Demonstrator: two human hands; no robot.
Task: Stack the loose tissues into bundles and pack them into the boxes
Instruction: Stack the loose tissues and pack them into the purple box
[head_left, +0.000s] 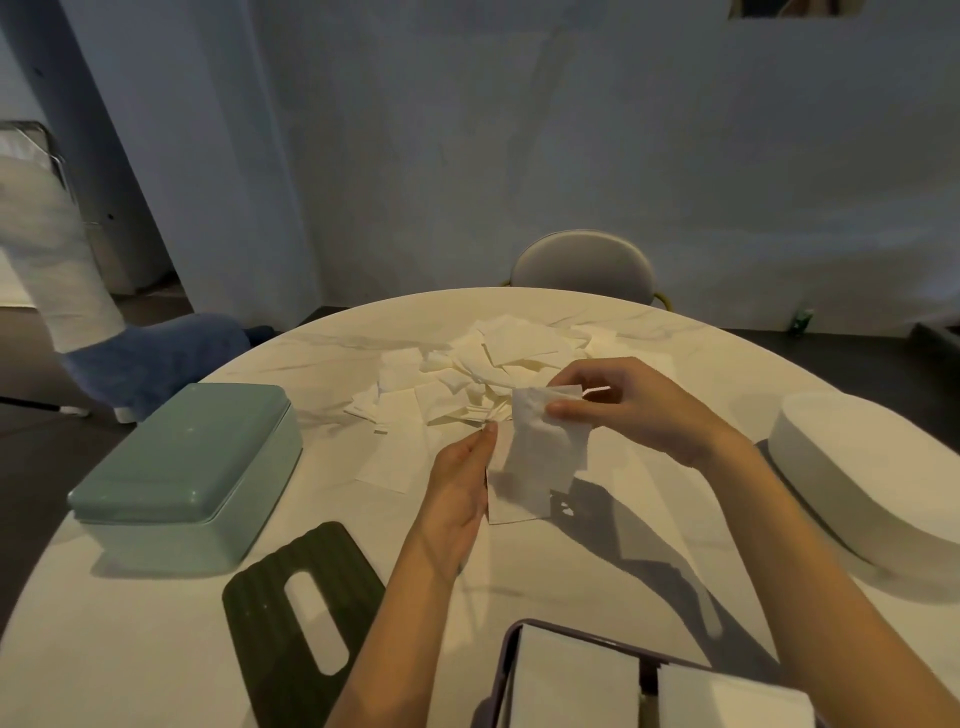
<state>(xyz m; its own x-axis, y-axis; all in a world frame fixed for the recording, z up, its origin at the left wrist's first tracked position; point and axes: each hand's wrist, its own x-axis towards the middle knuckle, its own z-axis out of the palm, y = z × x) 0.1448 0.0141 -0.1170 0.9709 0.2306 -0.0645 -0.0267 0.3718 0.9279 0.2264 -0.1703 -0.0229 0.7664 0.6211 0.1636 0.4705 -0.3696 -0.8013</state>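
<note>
A: Right hand (628, 405)?
B: Raised over the table (675, 545), thumb and fingertips pinching the top edge of one white tissue (545, 452). The tissue hangs down from the pinch, its lower edge near the table.

A: Left hand (460, 483)?
B: Fingers straight and together, hand on edge, resting against the left side of a small flat stack of tissues (511, 506) lying on the table under the hanging one. Not curled round anything.

A: Where are the loose tissues?
B: In a messy pile (498, 358) at mid-table, just beyond both hands, with a few flat sheets spilling toward the left hand.

A: Boxes?
B: A green box (187, 467), lid on, at the left. A white box (872, 467) at the right edge. A purple box (511, 654) at the near edge, open, with white bundles (576, 680) inside. A dark slotted lid (301, 618) lies flat between the green and purple ones.

A: Anything else?
B: A chair back (582, 265) behind the table.
</note>
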